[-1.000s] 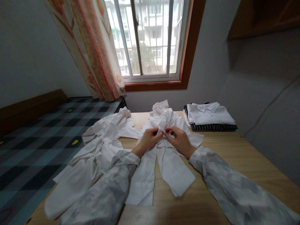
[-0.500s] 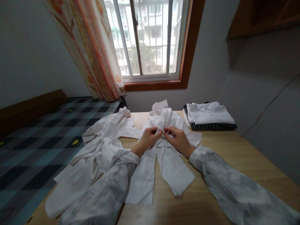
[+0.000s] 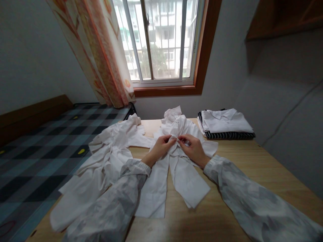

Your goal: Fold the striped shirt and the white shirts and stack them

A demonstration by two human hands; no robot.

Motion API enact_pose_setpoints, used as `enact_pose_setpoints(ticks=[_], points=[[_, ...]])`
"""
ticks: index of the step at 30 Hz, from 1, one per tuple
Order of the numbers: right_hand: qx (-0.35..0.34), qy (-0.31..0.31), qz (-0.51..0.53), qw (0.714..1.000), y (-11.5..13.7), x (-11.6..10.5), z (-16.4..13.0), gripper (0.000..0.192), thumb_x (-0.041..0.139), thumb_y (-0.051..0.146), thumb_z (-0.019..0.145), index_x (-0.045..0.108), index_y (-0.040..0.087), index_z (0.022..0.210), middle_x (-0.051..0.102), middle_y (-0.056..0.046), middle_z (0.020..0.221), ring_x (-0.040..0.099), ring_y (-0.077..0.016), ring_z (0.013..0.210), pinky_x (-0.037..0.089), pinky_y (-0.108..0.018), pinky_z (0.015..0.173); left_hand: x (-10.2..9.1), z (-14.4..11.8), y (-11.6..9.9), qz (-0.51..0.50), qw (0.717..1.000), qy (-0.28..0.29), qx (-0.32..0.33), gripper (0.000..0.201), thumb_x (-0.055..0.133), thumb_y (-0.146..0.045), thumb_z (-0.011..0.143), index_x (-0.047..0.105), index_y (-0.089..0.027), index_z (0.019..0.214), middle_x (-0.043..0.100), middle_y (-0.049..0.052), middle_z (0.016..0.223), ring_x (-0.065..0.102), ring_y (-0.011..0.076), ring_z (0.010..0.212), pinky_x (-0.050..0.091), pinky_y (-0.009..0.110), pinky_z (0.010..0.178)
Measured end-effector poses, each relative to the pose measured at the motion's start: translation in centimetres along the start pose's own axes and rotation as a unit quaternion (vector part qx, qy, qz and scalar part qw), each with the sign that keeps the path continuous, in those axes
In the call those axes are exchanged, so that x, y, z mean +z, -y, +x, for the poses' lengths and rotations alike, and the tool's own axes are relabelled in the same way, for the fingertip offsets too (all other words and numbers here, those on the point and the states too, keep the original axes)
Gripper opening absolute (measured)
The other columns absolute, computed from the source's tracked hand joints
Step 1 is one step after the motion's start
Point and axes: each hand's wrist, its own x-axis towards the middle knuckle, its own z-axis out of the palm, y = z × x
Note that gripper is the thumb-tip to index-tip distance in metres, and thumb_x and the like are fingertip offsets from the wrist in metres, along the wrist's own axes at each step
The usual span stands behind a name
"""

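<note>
A crumpled white shirt [image 3: 189, 178] lies on the wooden table in front of me, with two long flat strips of its cloth spread toward me. My left hand [image 3: 161, 148] pinches the bunched fabric near its middle. From the other side, my right hand [image 3: 191, 148] pinches the same spot, fingertips almost meeting those of the left. Whatever small part sits between the fingertips is too small to make out. Left of it is a second rumpled white garment [image 3: 111, 151], partly under my left sleeve.
A stack of folded clothes [image 3: 227, 121], white on top with black striped cloth below, sits at the table's [image 3: 242, 168] back right. On the left is a bed with a checked cover [image 3: 50, 151]. Behind the table are a window [image 3: 164, 43] and a flowered curtain [image 3: 101, 57].
Both hands keep their pinch on the shirt, with fingertips shifted very slightly right and up. The cloth between them has moved a little; the rest looks the same.
</note>
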Motion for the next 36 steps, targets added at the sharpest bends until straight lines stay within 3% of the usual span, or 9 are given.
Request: enact_pose_setpoints(ticks=[6,18,25,31,36], points=[[0.025,-0.017,0.018,0.999,0.0,0.1,-0.1,0.014,0.078,0.036,0.098,0.082,0.023,0.1,0.083,-0.007,0.092,0.075,-0.0237,0.081,0.06,-0.036,0.078,-0.2,0.0,0.5,0.026,0.999,-0.007,0.018,0.062,0.08,-0.072,0.09,0.049,-0.022,0.07,0.035,-0.006,0.068,0.033,0.0111,0.064,0.026,0.025,0.057],[0.075,-0.035,0.044,0.996,-0.5,0.4,-0.2,0.018,0.082,0.039,0.092,0.083,0.022,0.087,0.084,-0.006,0.084,0.076,-0.0232,0.075,0.059,-0.035,0.074,0.1,-0.3,0.0,0.073,0.996,-0.007,0.05,0.058,0.075,-0.064,0.096,0.047,-0.022,0.07,0.034,-0.006,0.068,0.032,0.0119,0.066,0.026,0.027,0.06],[0.086,-0.031,0.051,0.994,-0.4,0.4,-0.2,0.017,0.083,0.038,0.091,0.085,0.022,0.086,0.085,-0.006,0.085,0.076,-0.0231,0.077,0.061,-0.035,0.077,0.0,-0.2,0.3,0.068,0.997,-0.011,0.044,0.048,0.072,-0.062,0.098,0.056,-0.021,0.078,0.045,-0.004,0.074,0.04,0.0134,0.072,0.034,0.027,0.064],[0.16,-0.011,0.138,0.977,-1.8,0.9,-0.2,0.03,0.091,0.05,0.085,0.086,0.02,0.087,0.085,-0.008,0.084,0.077,-0.0244,0.076,0.061,-0.035,0.072,-0.3,-0.3,-1.1,-0.011,1.0,0.02,0.008,0.051,0.08,-0.069,0.09,0.069,-0.019,0.088,0.061,0.001,0.084,0.053,0.0164,0.079,0.045,0.026,0.069],[0.13,-0.003,0.115,0.985,-1.6,0.7,0.0,0.031,0.08,0.052,0.096,0.087,0.022,0.099,0.088,-0.009,0.1,0.081,-0.0275,0.091,0.064,-0.04,0.085,-0.1,-0.4,-0.4,-0.033,0.999,0.002,-0.005,0.054,0.079,-0.072,0.091,0.067,-0.019,0.088,0.058,-0.001,0.08,0.051,0.015,0.076,0.043,0.026,0.067]])
